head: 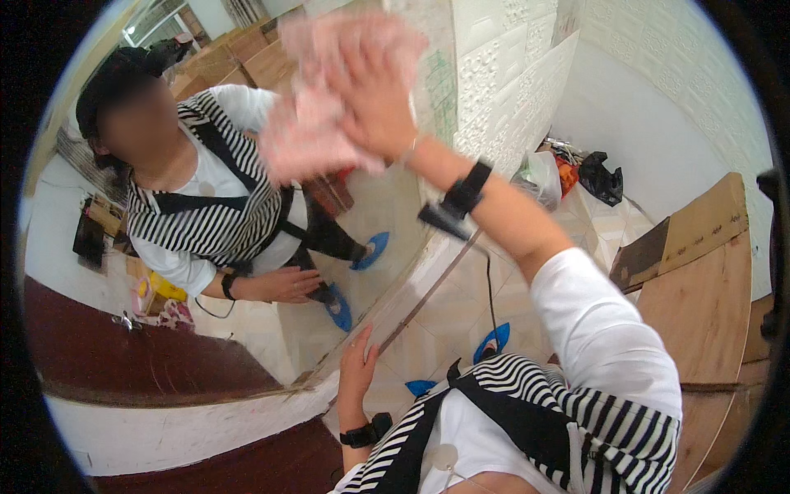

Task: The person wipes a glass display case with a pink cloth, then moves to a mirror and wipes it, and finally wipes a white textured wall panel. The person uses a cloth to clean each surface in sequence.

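Note:
A large wall mirror (386, 241) fills the left half of the view and shows my reflection. High on it, my right hand (376, 102) presses a pink cloth (308, 145) against the glass; hand and cloth are blurred. The cloth is crumpled and spreads out around my fingers. Lower down, my left hand (357, 370) is held near the mirror's bottom edge, holding nothing, its thumb apart from the fingers. Whether it touches the glass or the ledge, I cannot tell. Black straps with small devices circle both wrists, and a black cable (492, 290) hangs from the right one.
Wooden panels (697, 309) stand at the right. A clear plastic bag (543, 179) and a black plastic bag (602, 179) lie on the tiled floor (450, 309) by the white textured wall (494, 68). Blue shoe covers (497, 339) are on my feet. A dark red surface (271, 457) lies at the lower left.

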Motion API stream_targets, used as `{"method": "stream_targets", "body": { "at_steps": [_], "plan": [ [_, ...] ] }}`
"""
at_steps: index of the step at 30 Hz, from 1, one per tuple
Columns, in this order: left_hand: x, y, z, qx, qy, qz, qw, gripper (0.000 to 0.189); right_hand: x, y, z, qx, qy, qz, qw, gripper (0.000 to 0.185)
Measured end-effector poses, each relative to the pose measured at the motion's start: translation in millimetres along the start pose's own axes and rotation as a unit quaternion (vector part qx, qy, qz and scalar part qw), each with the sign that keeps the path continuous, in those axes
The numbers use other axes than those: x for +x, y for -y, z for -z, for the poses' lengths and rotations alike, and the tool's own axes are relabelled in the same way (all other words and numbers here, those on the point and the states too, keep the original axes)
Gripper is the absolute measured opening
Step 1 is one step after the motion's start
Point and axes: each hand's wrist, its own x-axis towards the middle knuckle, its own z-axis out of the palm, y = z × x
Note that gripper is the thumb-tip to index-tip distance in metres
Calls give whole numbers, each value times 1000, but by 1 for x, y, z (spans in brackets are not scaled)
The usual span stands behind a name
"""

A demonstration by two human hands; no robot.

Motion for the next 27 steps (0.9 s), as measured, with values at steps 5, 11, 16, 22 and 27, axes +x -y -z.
{"method": "stream_targets", "body": {
  "at_steps": [5, 11, 16, 22, 27],
  "plan": [
    [-16, 7, -27, -69, 13, -18, 997, 46, -165, 69, -7, 60, 294, 110, 947, 43],
    [18, -24, -61, -331, -46, -13, 942, 59, -247, 111, 61, 190, 197, 179, 945, 45],
    [48, -108, -90, -400, -19, 23, 916, 62, -233, 99, 169, 240, 209, 13, 948, 61],
    [63, -195, -139, -455, 174, -52, 872, 44, -240, 92, 296, 258, 293, -121, 913, 76],
    [139, -235, -179, -333, 343, -119, 870, 18, -287, 44, 361, 134, 86, -426, 891, 76]
  ]
}}
